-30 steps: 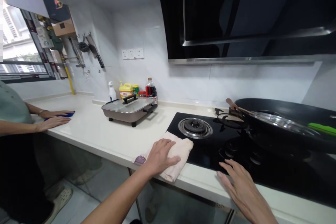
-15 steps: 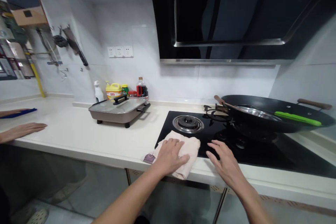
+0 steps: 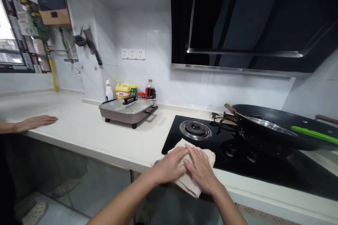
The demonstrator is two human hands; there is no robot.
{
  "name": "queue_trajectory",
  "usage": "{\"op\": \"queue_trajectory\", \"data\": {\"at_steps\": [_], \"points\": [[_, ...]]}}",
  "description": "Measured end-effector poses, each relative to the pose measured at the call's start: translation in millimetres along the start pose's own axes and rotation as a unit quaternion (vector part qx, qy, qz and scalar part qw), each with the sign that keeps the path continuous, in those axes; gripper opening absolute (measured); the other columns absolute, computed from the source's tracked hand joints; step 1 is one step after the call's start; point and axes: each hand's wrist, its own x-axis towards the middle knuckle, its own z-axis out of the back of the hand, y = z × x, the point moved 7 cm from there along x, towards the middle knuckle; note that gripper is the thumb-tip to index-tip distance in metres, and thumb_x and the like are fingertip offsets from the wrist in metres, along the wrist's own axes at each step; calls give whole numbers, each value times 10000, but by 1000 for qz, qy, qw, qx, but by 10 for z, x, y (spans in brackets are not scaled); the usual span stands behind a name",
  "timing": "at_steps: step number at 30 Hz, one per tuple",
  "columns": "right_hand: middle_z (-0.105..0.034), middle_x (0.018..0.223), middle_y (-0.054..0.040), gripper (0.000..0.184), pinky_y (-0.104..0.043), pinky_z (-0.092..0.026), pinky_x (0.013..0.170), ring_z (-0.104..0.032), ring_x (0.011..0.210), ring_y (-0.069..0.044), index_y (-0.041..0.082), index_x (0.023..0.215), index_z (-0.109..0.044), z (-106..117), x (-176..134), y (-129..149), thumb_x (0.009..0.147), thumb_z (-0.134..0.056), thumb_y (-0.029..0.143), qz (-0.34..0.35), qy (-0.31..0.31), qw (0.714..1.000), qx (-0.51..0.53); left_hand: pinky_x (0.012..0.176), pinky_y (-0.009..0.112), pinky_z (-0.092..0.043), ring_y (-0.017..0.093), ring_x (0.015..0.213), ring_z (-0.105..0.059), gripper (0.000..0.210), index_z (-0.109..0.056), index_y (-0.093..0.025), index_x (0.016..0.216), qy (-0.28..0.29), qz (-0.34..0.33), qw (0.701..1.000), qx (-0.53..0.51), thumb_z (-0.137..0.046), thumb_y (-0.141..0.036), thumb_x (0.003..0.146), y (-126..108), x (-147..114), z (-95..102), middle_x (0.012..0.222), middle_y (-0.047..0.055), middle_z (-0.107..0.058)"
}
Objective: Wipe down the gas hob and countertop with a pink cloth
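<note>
A pale pink cloth (image 3: 196,188), folded and rumpled, lies over the front edge of the black gas hob (image 3: 171,137), with one end hanging past the counter edge. My left hand (image 3: 173,164) is on the cloth, its fingers bent and closed on it. Beside it, my right hand (image 3: 199,167) rests on the same cloth with fingers stretched forward, its fingertips close to those of the left. Just behind the cloth is the round left burner (image 3: 195,130). Both hands hide much of the cloth's middle.
A lidded electric pan (image 3: 126,115) stands on the white counter (image 3: 87,133). On the right burner sits a large wok (image 3: 277,140) with a green-handled utensil (image 3: 314,134). Another person's hand (image 3: 39,121) rests on the counter at left. A cleaver (image 3: 92,45) hangs on the wall.
My right hand has moved left from above the hob onto the cloth, next to my left hand. The view has turned left. The other person's blue cloth is out of sight.
</note>
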Motion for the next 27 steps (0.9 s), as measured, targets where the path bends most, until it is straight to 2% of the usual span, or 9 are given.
{"op": "queue_trajectory", "data": {"at_steps": [2, 4, 5, 8, 11, 15, 19, 23, 27], "points": [[-450, 1565, -123, 682, -536, -237, 1211, -366, 1449, -303, 240, 1593, -351, 20, -22, 48, 1016, -442, 590, -7, 19, 999, -26, 1054, 372, -506, 224, 1188, -635, 421, -623, -229, 1311, -65, 58, 996, -26, -545, -236, 898, 213, -101, 369, 1308, 84, -672], [-459, 1544, -144, 778, -579, -234, 1182, -384, 1414, -355, 287, 1571, -400, 31, -22, 152, 913, -617, 640, -1, 31, 997, -64, 1068, 414, -495, 246, 1190, -633, 388, -643, -226, 1285, -138, 111, 984, 18, -554, -340, 925, 509, -232, 711, 1286, 89, -683], [-470, 1526, -150, 805, -601, -236, 1164, -396, 1392, -378, 313, 1554, -428, 29, -18, 222, 867, -678, 651, 7, 33, 996, -81, 1071, 427, -492, 254, 1185, -635, 384, -656, -223, 1262, -154, 137, 978, 45, -552, -371, 924, 676, -301, 822, 1267, 90, -689], [-511, 1464, -155, 787, -628, -261, 1121, -439, 1319, -408, 341, 1492, -497, -18, 4, 464, 811, -761, 632, 33, 27, 993, -107, 1044, 433, -505, 266, 1116, -659, 371, -711, -212, 1141, -153, 199, 963, 100, -533, -436, 905, 1149, -476, 932, 1153, 93, -720], [-550, 1377, -145, 733, -611, -294, 1102, -487, 1221, -387, 305, 1399, -557, -99, 56, 706, 769, -830, 561, 51, 12, 992, -118, 1038, 433, -506, 271, 1123, -653, 386, -731, -213, 1108, -148, 221, 957, 118, -518, -467, 911, 1409, -543, 873, 1144, 93, -724], [-592, 1190, -112, 576, -577, -347, 1061, -511, 1086, -336, 250, 1258, -581, -201, 143, 992, 785, -833, 459, 77, -3, 989, -123, 1097, 454, -460, 281, 1214, -608, 410, -742, -237, 1132, -143, 198, 959, 143, -562, -522, 898, 1377, -526, 815, 1224, 82, -709], [-579, 1144, -110, 466, -530, -380, 1019, -503, 1060, -321, 221, 1178, -577, -265, 165, 1139, 807, -817, 370, 99, -13, 987, -124, 1081, 446, -471, 285, 1190, -631, 472, -753, -235, 1131, -129, 251, 952, 116, -536, -584, 897, 1362, -562, 854, 1214, 76, -733], [-574, 1125, -95, 519, -475, -410, 926, -512, 1029, -312, 239, 1218, -580, -259, 121, 1077, 799, -845, 390, 92, -15, 990, -109, 1059, 431, -482, 291, 1185, -640, 535, -759, -211, 1150, -130, 270, 949, 99, -509, -612, 899, 1372, -582, 884, 1217, 90, -744], [-597, 1199, -71, 657, -449, -410, 926, -526, 1065, -307, 300, 1300, -570, -112, -19, 841, 757, -894, 479, 87, -28, 994, -65, 1058, 442, -467, 297, 1195, -629, 484, -763, -238, 1125, -102, 265, 950, 130, -505, -594, 923, 1372, -574, 845, 1209, 75, -750]]}}
